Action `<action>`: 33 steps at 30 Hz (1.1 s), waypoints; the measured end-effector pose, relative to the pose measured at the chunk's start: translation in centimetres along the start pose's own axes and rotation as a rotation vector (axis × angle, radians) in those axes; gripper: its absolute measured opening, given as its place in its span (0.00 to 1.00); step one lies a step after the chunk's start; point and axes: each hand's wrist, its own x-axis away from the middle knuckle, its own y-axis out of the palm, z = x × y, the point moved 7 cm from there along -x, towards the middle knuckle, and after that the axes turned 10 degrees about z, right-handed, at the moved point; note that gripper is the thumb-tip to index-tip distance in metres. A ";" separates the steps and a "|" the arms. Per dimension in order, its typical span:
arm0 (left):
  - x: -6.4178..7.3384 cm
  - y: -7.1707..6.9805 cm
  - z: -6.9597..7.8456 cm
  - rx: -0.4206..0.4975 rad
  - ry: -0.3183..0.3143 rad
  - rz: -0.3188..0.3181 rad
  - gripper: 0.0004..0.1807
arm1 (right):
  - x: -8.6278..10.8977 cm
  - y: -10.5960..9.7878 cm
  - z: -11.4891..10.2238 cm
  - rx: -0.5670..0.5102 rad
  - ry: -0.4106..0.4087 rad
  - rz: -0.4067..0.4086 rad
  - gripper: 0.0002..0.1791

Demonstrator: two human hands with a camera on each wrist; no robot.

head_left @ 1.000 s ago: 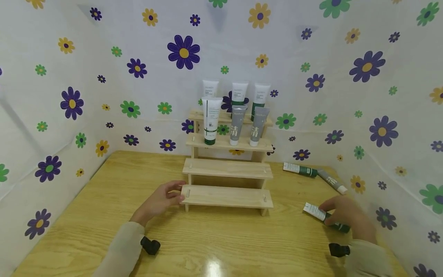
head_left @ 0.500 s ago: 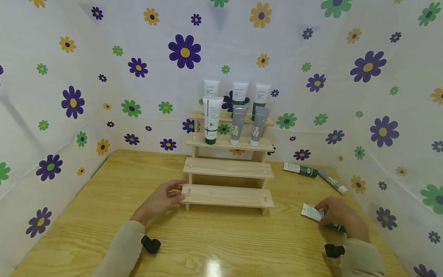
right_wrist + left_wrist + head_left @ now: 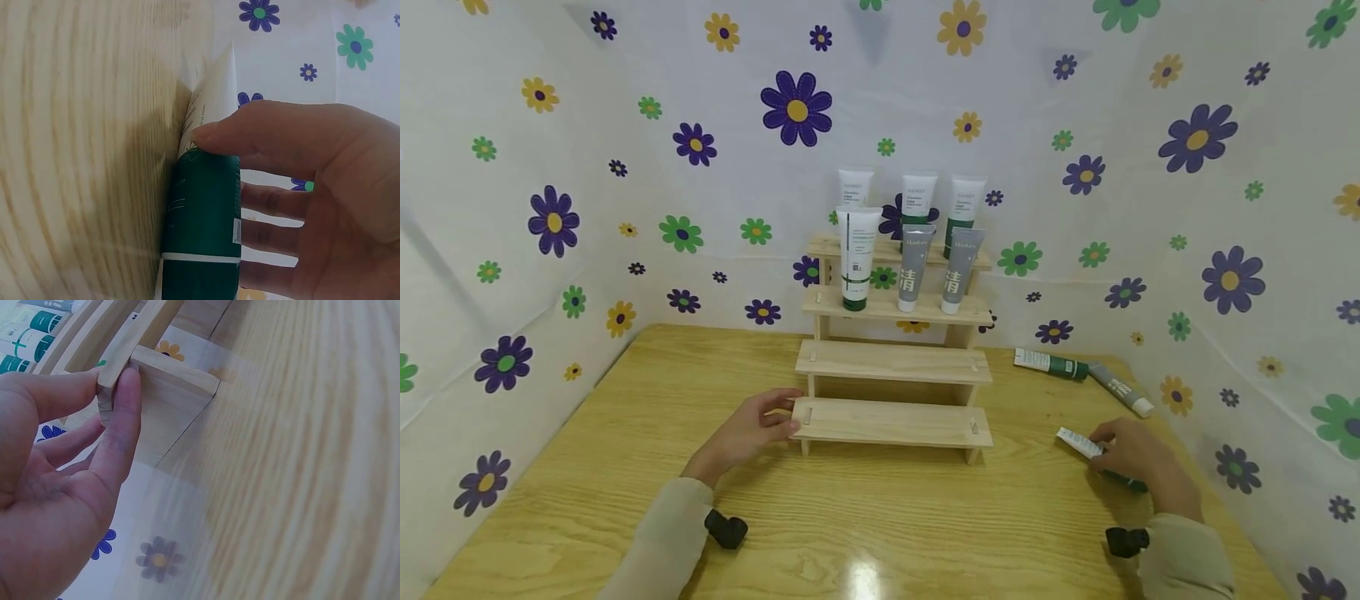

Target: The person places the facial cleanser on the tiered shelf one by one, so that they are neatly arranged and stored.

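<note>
My left hand (image 3: 748, 433) pinches the left end of the lowest board on a stepped wooden display rack (image 3: 891, 422). The left wrist view shows the thumb on one face of that board (image 3: 140, 347) and a finger on the other. Over on the right, my right hand (image 3: 1138, 463) grips a white-and-green squeeze tube (image 3: 1079, 443) close over the table. In the right wrist view the thumb lies across the tube (image 3: 203, 206) where white meets green, with the other fingers behind it. Part of the tube is hidden by the hand in the head view.
White-and-green tubes (image 3: 966, 202) stand on the rack's top step. A white tube (image 3: 857, 258) and two grey tubes (image 3: 913, 268) stand one step below. Another green tube (image 3: 1051, 364) and a grey tube (image 3: 1120, 390) lie at the table's back right. Flowered cloth (image 3: 700, 225) surrounds the table.
The right hand has taken hold of the tube, shifted slightly left and turned the tube up onto its side. The left hand stays at the rack.
</note>
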 end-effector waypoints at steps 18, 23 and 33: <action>0.0 0.0 0.2 0.002 -0.004 -0.010 0.35 | 0.1 -0.5 -0.3 0.020 -0.075 0.073 0.16; 0.1 0.0 0.3 -0.005 -0.003 -0.007 0.36 | 0.1 -0.9 -0.9 -0.067 -0.106 0.108 0.12; 0.0 0.0 0.0 0.029 -0.032 -0.008 0.37 | 0.1 -1.8 -3.2 -0.189 -0.176 0.204 0.17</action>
